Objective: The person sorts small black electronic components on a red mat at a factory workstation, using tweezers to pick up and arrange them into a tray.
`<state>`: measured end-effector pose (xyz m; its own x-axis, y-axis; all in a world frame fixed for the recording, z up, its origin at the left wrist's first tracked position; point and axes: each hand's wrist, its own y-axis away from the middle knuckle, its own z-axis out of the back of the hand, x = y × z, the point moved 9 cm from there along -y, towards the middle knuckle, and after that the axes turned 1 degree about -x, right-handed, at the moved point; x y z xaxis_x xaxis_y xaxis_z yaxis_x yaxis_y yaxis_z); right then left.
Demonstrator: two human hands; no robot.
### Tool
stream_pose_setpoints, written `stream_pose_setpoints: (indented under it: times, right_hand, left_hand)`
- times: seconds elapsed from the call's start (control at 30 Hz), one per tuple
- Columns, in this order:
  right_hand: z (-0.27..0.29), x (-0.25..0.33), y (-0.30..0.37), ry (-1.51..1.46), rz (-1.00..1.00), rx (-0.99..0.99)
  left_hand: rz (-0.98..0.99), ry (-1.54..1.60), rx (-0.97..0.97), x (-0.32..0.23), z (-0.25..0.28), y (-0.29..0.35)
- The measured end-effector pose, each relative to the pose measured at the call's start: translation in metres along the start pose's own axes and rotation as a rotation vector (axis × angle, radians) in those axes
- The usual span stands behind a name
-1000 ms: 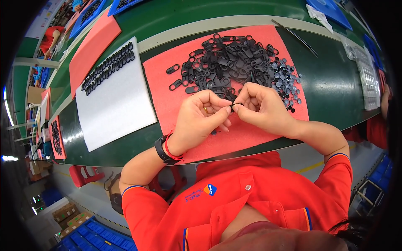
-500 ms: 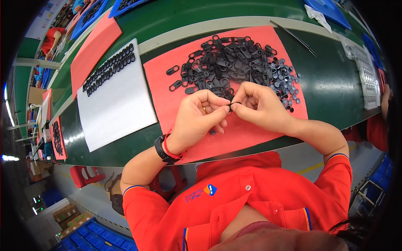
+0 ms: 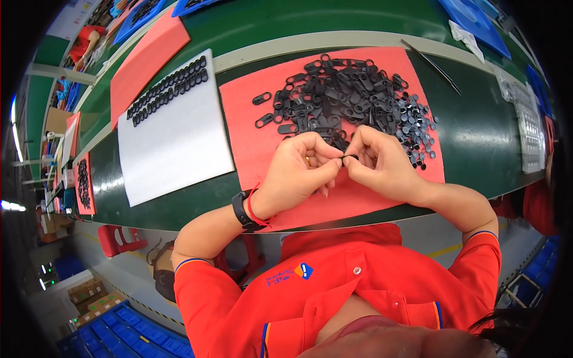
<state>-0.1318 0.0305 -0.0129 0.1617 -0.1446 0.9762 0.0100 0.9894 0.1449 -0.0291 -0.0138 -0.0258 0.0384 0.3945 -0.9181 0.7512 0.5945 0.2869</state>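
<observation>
Over the red foam mat (image 3: 250, 161), my left hand (image 3: 301, 170) and my right hand (image 3: 385, 167) meet fingertip to fingertip. Both pinch one small black plastic part (image 3: 351, 157), mostly covered by the fingers. Just beyond my hands lies a heap of flat, elongated black plastic pieces (image 3: 334, 95), each with a ring-like end. Small round grey and black discs (image 3: 415, 122) are scattered on the right of the heap, close to my right hand.
A white foam sheet (image 3: 173, 155) at the left bears two rows of black pieces (image 3: 170, 89). Black tweezers (image 3: 433, 65) lie beyond the mat at the right. Clear plastic trays (image 3: 528, 128) stand at the far right. Blue trays (image 3: 477, 24) sit at the back.
The whole view has shifted slightly, so the mat and foam sheet appear farther right. My hands remain pinched together on the black part, which shows a bit differently between the fingertips.
</observation>
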Motion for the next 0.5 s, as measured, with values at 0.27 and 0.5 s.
stream_pose_setpoints:
  times: [0.27, 0.5]
  right_hand:
    - [-0.006, -0.002, -0.002, 0.029, 0.052, 0.035]
    - [-0.005, 0.001, 0.006, 0.088, 0.109, -0.020]
  left_hand:
    - [-0.085, -0.040, 0.016, -0.017, 0.005, 0.007]
    - [-0.352, -0.269, -0.098, -0.089, 0.064, 0.019]
